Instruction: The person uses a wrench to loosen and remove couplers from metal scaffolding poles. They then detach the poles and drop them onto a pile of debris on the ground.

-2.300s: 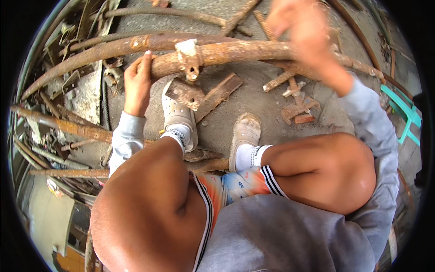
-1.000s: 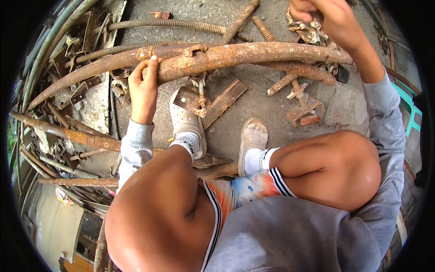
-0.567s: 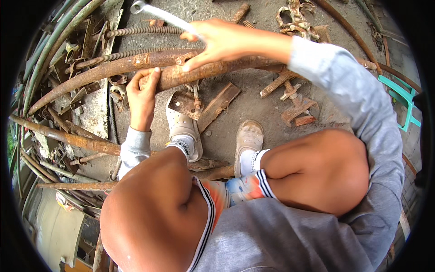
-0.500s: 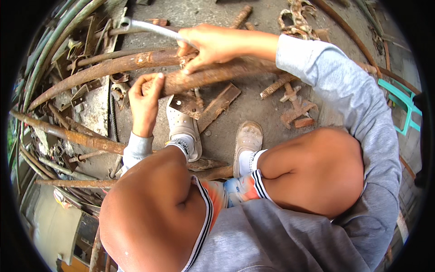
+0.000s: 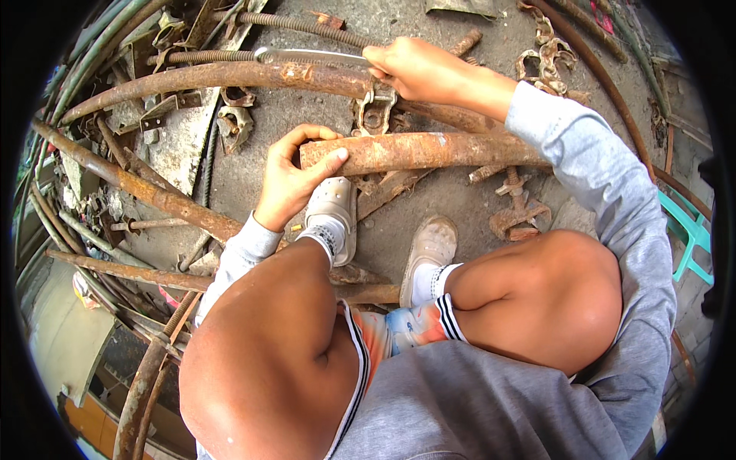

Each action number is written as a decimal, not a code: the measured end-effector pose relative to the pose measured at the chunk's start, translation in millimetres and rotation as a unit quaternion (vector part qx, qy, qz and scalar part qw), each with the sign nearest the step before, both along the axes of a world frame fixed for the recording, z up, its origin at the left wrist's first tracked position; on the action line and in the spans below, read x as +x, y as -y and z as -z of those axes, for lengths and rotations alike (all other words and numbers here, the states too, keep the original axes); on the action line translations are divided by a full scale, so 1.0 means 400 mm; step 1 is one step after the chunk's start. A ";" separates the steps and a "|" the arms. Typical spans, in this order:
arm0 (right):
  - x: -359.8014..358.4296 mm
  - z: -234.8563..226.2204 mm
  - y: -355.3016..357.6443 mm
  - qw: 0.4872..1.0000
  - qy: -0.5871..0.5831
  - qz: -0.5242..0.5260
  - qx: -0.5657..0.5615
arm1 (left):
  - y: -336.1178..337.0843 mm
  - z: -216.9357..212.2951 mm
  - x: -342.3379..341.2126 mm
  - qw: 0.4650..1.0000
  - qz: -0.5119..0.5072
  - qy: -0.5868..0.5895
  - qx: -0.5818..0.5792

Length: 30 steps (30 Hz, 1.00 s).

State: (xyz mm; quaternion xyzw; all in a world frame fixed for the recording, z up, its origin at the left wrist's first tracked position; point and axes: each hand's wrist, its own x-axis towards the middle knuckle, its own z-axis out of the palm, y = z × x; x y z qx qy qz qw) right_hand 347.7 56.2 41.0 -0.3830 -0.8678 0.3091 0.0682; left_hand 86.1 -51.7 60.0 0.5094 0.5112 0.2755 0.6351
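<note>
One ring-ended metal wrench [image 5: 313,56], one hand-held rusty pipe [image 5: 422,152], two beige clogs [image 5: 433,239], two white socks [image 5: 424,281], one pair of patterned shorts [image 5: 418,326] and one turquoise plastic stool [image 5: 694,230] are counted.

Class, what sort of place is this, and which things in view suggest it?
Probably a scrap or scaffolding-parts yard: rusty pipes, threaded rods and corroded clamps lie strewn on rough grey ground.

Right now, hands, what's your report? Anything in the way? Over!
Left hand gripping rusty pipe near its end. Right hand holding ring-ended wrench. Rusty clamp between that hand and the rusty pipe.
</note>
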 end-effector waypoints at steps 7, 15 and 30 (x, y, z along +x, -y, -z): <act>-0.016 -0.172 0.041 0.982 -0.164 0.015 0.095 | -0.008 -0.030 -0.015 0.994 0.087 -0.012 0.063; 0.202 -0.426 -0.016 0.933 -0.127 0.160 0.297 | 0.001 -0.049 -0.031 0.983 0.161 -0.009 0.087; 0.597 -0.346 0.134 0.883 0.291 0.359 0.080 | -0.028 0.036 -0.001 0.999 0.018 0.016 -0.021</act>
